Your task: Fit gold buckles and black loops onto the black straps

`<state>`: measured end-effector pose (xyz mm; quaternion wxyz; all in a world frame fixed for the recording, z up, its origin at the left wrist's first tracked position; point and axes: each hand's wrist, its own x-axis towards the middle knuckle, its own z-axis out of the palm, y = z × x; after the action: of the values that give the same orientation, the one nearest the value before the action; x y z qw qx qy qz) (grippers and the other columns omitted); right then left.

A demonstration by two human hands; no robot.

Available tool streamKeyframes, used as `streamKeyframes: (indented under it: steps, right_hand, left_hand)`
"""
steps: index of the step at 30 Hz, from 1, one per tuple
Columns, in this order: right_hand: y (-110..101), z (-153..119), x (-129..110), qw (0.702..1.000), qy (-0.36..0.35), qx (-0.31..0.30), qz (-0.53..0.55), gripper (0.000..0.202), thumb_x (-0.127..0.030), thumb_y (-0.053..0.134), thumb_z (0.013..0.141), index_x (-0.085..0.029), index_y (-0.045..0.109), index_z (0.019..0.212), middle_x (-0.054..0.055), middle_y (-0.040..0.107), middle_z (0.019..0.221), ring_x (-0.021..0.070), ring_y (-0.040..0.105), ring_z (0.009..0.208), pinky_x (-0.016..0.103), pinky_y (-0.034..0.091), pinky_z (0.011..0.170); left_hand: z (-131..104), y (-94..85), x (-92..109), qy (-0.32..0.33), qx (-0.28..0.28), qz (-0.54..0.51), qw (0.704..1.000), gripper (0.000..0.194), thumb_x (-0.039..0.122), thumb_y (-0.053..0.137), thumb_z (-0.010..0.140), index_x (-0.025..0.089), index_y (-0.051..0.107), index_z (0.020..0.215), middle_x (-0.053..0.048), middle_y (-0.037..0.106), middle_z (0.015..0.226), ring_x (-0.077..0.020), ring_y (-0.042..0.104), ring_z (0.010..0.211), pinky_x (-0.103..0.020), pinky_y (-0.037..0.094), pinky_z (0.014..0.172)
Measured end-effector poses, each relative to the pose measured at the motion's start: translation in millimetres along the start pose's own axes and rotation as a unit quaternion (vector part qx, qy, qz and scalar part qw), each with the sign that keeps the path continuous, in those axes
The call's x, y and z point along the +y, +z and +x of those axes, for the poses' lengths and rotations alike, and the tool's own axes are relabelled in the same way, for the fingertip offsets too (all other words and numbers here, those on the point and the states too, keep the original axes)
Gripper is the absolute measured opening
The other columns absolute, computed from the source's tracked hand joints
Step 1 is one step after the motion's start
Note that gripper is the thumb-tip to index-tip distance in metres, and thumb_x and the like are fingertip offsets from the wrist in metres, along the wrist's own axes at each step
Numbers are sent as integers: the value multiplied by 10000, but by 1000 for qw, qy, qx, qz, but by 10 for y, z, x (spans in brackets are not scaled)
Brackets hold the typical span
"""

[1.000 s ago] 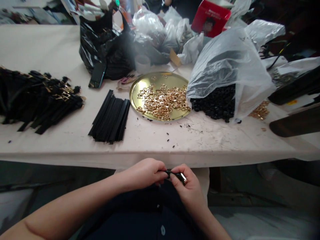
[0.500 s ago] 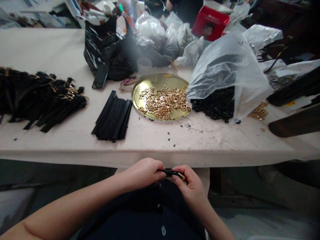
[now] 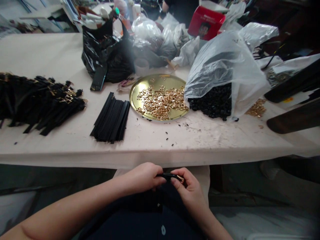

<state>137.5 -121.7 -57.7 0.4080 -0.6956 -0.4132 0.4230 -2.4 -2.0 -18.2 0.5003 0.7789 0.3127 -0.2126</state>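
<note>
Just in front of the table edge, my left hand (image 3: 149,177) is closed on one end of a black strap (image 3: 167,176). My right hand (image 3: 188,186) pinches its other end, where a small gold buckle (image 3: 180,179) shows between thumb and fingers. The strap's middle spans the short gap between my hands; part of it is hidden in my grip. Beyond them on the table lies a stack of flat black straps (image 3: 111,120). A round gold tray (image 3: 136,85) holds a heap of loose gold buckles (image 3: 162,103).
At left lies a pile of black straps with gold buckles (image 3: 42,103). A clear plastic bag (image 3: 215,63) spills small black pieces (image 3: 212,103). Behind stand a black bag (image 3: 107,53), a phone (image 3: 98,78) and a red box (image 3: 206,23). Dark cylinders (image 3: 295,120) jut in at right.
My view has shifted slightly, so the table items sit a little to the left. Both hands keep their hold on the strap, with only a small change in finger position.
</note>
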Motion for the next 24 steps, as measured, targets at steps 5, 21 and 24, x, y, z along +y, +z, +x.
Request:
streamKeyframes:
  steps: [5, 21, 24]
  right_hand:
    - [-4, -7, 32, 999, 29, -23, 26, 122, -282, 545, 762, -191, 593, 827, 13, 582, 719, 165, 538, 662, 267, 413, 609]
    - [-43, -25, 7, 998, -38, -45, 6, 97, -186, 535, 757, -212, 601, 824, 13, 586, 776, 162, 550, 722, 264, 424, 649]
    - [-81, -11, 12, 999, -8, -43, 15, 97, -230, 541, 763, -209, 596, 840, 16, 595, 768, 170, 554, 715, 277, 424, 643]
  left_hand:
    - [82, 65, -2, -6, 39, 50, 998, 237, 330, 438, 800, 162, 594, 743, -36, 652, 665, -159, 603, 578, -197, 344, 455]
    - [26, 38, 57, 32, 32, 115, 992, 185, 303, 484, 774, 172, 615, 766, -35, 654, 676, -179, 604, 619, -214, 333, 479]
    - [-51, -19, 56, 33, 15, 44, 998, 224, 311, 425, 809, 183, 608, 798, -11, 656, 660, -147, 599, 588, -194, 335, 470]
